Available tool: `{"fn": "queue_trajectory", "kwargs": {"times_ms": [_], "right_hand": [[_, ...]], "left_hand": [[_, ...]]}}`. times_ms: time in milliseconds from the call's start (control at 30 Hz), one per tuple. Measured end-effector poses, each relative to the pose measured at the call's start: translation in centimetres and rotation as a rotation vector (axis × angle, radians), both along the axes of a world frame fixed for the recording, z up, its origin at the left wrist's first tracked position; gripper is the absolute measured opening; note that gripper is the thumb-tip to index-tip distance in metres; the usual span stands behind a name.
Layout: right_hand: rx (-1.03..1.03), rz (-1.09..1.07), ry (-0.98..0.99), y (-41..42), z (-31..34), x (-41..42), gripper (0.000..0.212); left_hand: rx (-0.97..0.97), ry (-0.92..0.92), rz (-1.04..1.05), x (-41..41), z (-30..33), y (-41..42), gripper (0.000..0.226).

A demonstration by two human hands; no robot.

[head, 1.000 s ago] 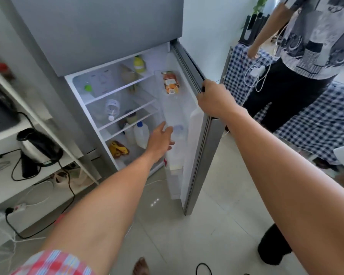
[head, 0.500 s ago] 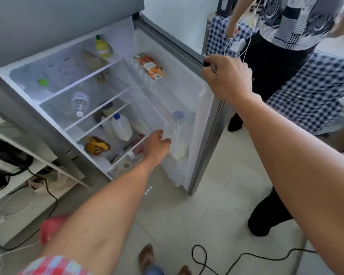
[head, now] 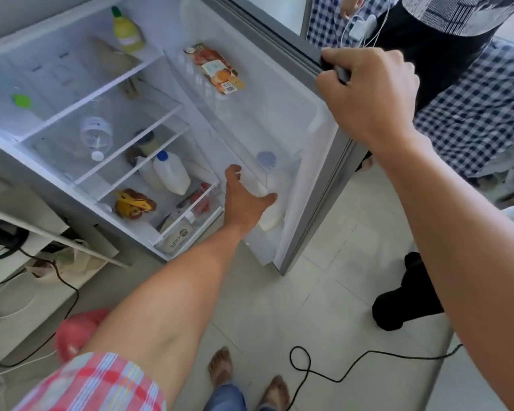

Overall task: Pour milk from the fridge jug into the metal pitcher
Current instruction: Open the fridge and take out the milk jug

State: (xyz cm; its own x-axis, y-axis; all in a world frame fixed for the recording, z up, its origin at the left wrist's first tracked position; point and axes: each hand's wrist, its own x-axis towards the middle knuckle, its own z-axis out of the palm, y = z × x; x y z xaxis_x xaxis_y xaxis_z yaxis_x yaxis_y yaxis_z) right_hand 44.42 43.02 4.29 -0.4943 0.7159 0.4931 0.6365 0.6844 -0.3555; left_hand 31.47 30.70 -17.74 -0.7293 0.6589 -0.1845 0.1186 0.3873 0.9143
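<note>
The white milk jug (head: 270,216) with a pale blue cap stands in the lower shelf of the open fridge door (head: 279,120). My left hand (head: 244,200) reaches into that shelf and touches the jug. Its thumb lies across the jug's front and its fingers stretch up along the jug's left side. My right hand (head: 365,93) grips the top edge of the door. A second white jug (head: 171,175) with a blue cap stands on a lower shelf inside the fridge. No metal pitcher is in view.
Another person (head: 445,40) stands just behind the door beside a checked cloth (head: 472,120). A black cable (head: 324,375) lies on the tiled floor near my feet. White shelving with cords (head: 18,292) stands at the left, with a red object (head: 77,330) on the floor.
My left hand has gone further into the door shelf and now rests against the milk jug. The view has moved closer and lower. My right hand keeps its hold on the door.
</note>
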Motion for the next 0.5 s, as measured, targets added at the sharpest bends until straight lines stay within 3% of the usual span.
{"fn": "queue_trajectory", "kwargs": {"times_ms": [167, 233, 300, 400, 500], "right_hand": [[-0.011, -0.004, -0.004, -0.3, 0.3, 0.0, 0.041], [-0.011, -0.001, -0.006, -0.3, 0.4, 0.1, 0.040], [-0.011, 0.008, -0.001, -0.3, 0.3, 0.1, 0.040], [-0.016, 0.019, 0.013, -0.3, 0.1, 0.1, 0.037], [-0.009, 0.024, 0.005, -0.1, -0.2, 0.2, 0.030]], "left_hand": [[-0.101, 0.198, 0.102, 1.2, 0.4, -0.1, 0.033], [-0.116, 0.201, 0.103, 1.7, 0.5, 0.2, 0.024], [-0.076, 0.029, 0.137, 2.3, 0.8, 0.8, 0.030], [-0.016, -0.266, 0.272, 3.0, 1.6, 1.2, 0.008], [0.084, -0.491, 0.455, 3.3, 1.6, 0.8, 0.034]]}}
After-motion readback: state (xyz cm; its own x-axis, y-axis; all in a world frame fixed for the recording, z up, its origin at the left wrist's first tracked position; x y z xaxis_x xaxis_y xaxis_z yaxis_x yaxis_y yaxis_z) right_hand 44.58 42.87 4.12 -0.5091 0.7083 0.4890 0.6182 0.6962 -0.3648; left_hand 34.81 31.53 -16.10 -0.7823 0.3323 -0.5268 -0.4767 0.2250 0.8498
